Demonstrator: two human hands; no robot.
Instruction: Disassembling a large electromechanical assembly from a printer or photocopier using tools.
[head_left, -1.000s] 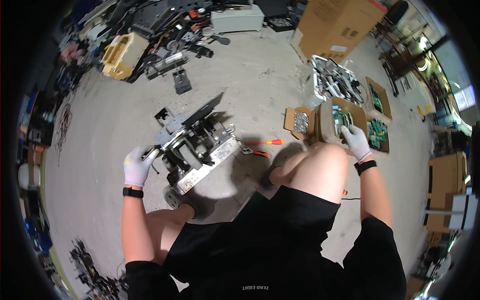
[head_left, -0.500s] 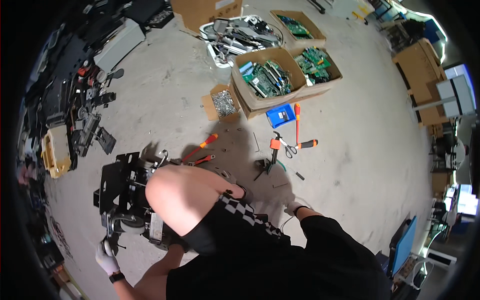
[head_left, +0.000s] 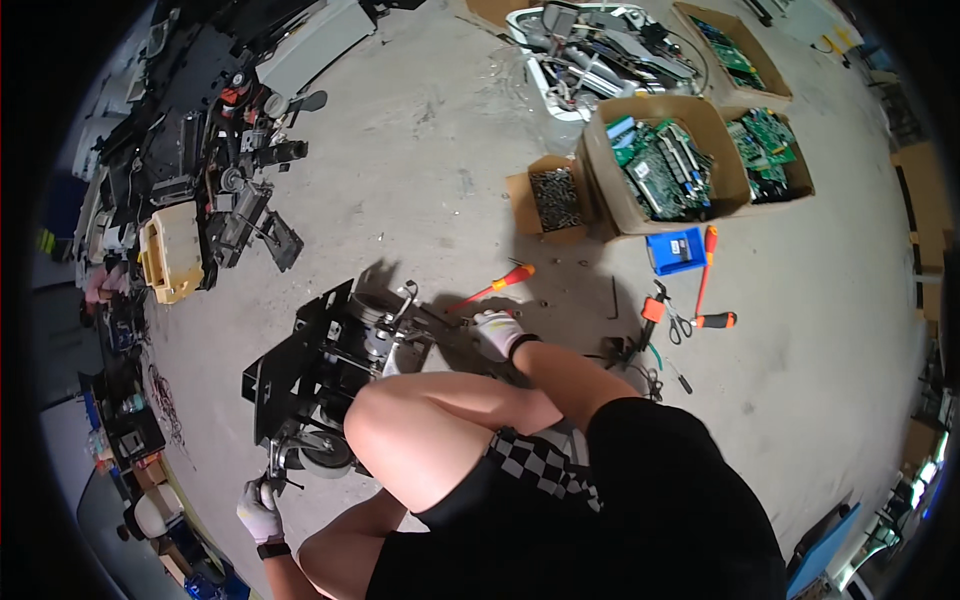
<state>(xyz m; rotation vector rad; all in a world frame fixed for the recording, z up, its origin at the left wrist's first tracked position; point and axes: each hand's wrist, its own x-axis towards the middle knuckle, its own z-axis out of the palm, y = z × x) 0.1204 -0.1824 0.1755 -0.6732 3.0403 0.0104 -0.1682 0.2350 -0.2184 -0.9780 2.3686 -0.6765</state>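
Note:
A black metal machine with wheels (head_left: 300, 370) lies on the floor at my left, beside my bent knee. My gloved left hand (head_left: 260, 512) is closed around a dark part at its near lower corner, next to a wheel (head_left: 325, 452). My gloved right hand (head_left: 497, 333) is down at the floor beyond my knee, fingers curled. It covers the spot where a red-handled tool lay, and what it grips is hidden. Just past it lies a red and yellow screwdriver (head_left: 498, 287).
Several tools lie right of centre: scissors (head_left: 680, 328), an orange-black handled tool (head_left: 715, 320), another screwdriver (head_left: 704, 280). Beyond stand a blue tray (head_left: 677, 252), a box of screws (head_left: 521, 205), a carton of circuit boards (head_left: 597, 175) and a white bin (head_left: 531, 75). Dismantled parts (head_left: 245, 215) pile at far left.
My right hand has moved from beside my right hip, forward and left, onto the red-handled tool's place. The view has shifted left. My left hand keeps its hold on the machine.

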